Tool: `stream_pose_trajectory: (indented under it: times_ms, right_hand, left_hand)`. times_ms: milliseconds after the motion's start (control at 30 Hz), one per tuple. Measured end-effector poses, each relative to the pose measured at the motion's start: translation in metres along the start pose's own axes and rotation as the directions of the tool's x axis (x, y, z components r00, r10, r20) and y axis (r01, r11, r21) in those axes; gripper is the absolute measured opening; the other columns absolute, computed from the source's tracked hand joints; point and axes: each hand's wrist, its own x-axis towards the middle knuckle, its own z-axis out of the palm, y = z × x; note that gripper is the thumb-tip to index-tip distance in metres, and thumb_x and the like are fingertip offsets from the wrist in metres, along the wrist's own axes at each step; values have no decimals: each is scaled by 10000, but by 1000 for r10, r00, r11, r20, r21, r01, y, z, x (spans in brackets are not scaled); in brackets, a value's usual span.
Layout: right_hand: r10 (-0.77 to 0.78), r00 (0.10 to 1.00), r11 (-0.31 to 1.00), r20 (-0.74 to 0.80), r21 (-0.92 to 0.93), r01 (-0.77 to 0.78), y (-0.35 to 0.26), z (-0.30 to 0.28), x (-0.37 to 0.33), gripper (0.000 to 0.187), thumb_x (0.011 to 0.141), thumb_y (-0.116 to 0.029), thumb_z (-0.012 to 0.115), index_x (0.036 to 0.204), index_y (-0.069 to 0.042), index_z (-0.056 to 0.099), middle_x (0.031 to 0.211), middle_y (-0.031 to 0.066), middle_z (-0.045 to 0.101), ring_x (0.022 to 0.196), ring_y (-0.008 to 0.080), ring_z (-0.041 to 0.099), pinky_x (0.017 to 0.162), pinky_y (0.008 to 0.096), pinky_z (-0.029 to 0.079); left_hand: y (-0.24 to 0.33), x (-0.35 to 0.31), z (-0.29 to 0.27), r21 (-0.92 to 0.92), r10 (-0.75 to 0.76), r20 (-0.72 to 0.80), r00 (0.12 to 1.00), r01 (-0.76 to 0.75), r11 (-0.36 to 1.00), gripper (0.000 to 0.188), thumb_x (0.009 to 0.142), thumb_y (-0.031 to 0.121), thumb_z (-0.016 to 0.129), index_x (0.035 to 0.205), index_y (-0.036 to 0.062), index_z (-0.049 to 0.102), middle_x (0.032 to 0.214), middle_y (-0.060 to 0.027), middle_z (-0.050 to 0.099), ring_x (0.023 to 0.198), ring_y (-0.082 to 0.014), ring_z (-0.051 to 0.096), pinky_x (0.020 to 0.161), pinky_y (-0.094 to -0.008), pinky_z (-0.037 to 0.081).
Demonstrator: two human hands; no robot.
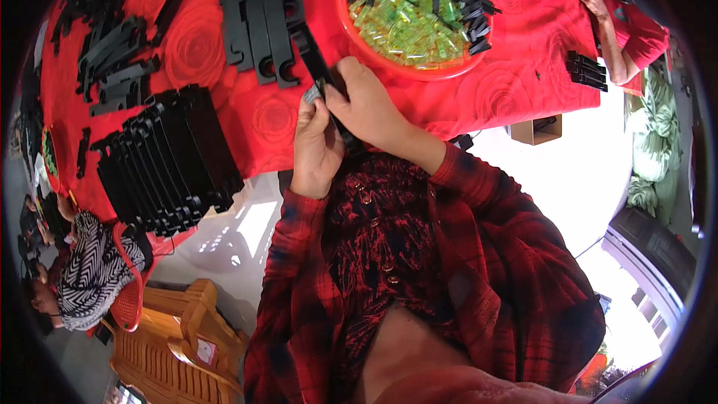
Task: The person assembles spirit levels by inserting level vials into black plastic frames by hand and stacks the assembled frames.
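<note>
Both my hands are at the near edge of the table, closed on a long black plastic strip (313,54) that slants up and away from me. My left hand (314,142) grips it with the thumb pressed against it. My right hand (366,101) wraps it just above, fingers mostly hidden. A small greyish piece (312,94) shows between the fingertips, too small to make out. Beyond lie several similar black strips with hooked ends (258,26). To the left is a neat stack of black strips (168,161).
A red basin (407,71) holds yellow-green clear pieces (411,26) and small black parts. Loose black strips (116,52) cover the far left. A small black bundle (586,71) lies right. Another person's arm (615,52) is beyond it; a wooden chair (176,329) stands lower left.
</note>
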Motion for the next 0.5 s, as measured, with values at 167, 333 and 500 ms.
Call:
stream_pose_trajectory:
  times_ms: [167, 333, 500]
  right_hand:
    - [-14, 999, 999, 32, -49, 16, -7, -3, -1, 215, 833, -52, 593, 943, 69, 453, 892, 298, 554, 867, 465, 553, 758, 531, 449]
    - [-27, 993, 1000, 112, 14, 26, -9, -14, 0, 213, 833, -61, 593, 943, 55, 451, 883, 273, 545, 906, 446, 540, 788, 518, 436]
    - [-18, 997, 998, 75, 55, 14, -2, -13, -3, 261, 836, -93, 653, 958, 0, 442, 893, 215, 530, 863, 401, 525, 757, 466, 417]
  left_hand:
    - [-1, -1, -1, -2, 9, 62, 998, -9, 1000, 197, 1051, 156, 493, 1234, 116, 553, 1232, -28, 613, 1137, -160, 589, 1012, -354, 479]
    - [4, -3, 1, 7, 1, 90, 996, -2, 1000, 196, 1051, 179, 495, 1233, 125, 542, 1235, -26, 611, 1140, -172, 588, 1007, -367, 485]
    - [2, -4, 4, 101, 0, 89, 996, -9, 995, 209, 1045, 236, 508, 1232, 150, 541, 1266, -15, 608, 1169, -172, 579, 1008, -379, 478]
